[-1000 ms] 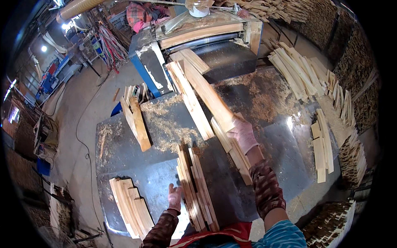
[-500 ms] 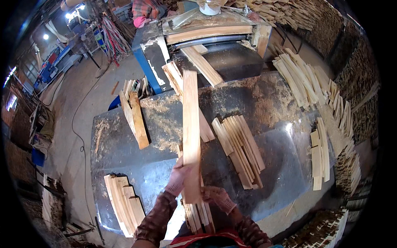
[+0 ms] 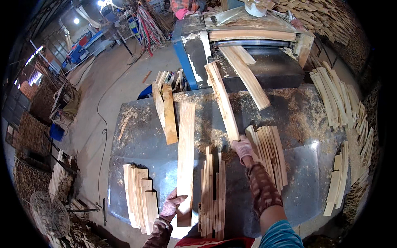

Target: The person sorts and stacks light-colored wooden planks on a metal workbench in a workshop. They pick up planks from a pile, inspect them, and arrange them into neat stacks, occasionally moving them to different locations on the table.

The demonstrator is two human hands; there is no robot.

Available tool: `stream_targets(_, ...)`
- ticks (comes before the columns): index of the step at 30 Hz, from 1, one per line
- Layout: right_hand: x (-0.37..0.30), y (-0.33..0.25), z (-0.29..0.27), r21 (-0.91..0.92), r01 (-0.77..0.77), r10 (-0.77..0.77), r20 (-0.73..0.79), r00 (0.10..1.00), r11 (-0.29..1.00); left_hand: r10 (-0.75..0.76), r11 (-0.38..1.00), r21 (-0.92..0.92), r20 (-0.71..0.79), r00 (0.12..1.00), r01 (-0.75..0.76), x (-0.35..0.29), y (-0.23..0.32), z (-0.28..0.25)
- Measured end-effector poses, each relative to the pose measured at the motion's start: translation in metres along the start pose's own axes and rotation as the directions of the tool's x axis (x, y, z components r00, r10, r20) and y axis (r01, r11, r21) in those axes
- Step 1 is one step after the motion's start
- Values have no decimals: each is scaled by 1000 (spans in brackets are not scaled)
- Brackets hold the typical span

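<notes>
My left hand (image 3: 172,205), in a pale glove, is closed on the lower edge of a long, wide board (image 3: 186,161) that points away from me. Stretched forward over the table, my right hand (image 3: 243,149) grips the near end of another plank (image 3: 222,101), whose far end reaches toward the machine. Between my arms lies a bundle of narrow strips (image 3: 213,194). A stack of planks (image 3: 140,200) is at the left, close to my left hand. Just right of my right hand rests a row of strips (image 3: 271,144).
Ahead stands a planer-like machine (image 3: 252,35) with boards (image 3: 246,76) lying out of its slot. Two darker boards (image 3: 167,111) lie at the table's far left. More strips (image 3: 337,177) sit at the right edge. A wire fan (image 3: 49,213) stands at lower left.
My left hand has brought the wide board left and lower. My right hand has moved from near my body forward and taken hold of a plank. The view has shifted left.
</notes>
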State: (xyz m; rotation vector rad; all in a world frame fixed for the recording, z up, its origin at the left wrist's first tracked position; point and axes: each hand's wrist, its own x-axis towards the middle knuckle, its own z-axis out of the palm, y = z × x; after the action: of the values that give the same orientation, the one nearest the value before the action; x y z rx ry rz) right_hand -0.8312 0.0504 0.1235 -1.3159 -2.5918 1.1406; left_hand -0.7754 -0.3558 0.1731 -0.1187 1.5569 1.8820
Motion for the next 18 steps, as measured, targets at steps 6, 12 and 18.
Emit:
stream_targets(6,-80,79,-2,656,-113,-39,213,976,746,33,998,58,28,999,-34,5,-48,-22)
stream_targets(12,-166,122,-13,870,-313,53,317,947,382,-233,785,569,-96,968,245,-60,-143,3)
stream_targets(18,-213,119,-10,906,-302,-78,339,938,297,-176,668,734,1,984,118,-31,-77,29)
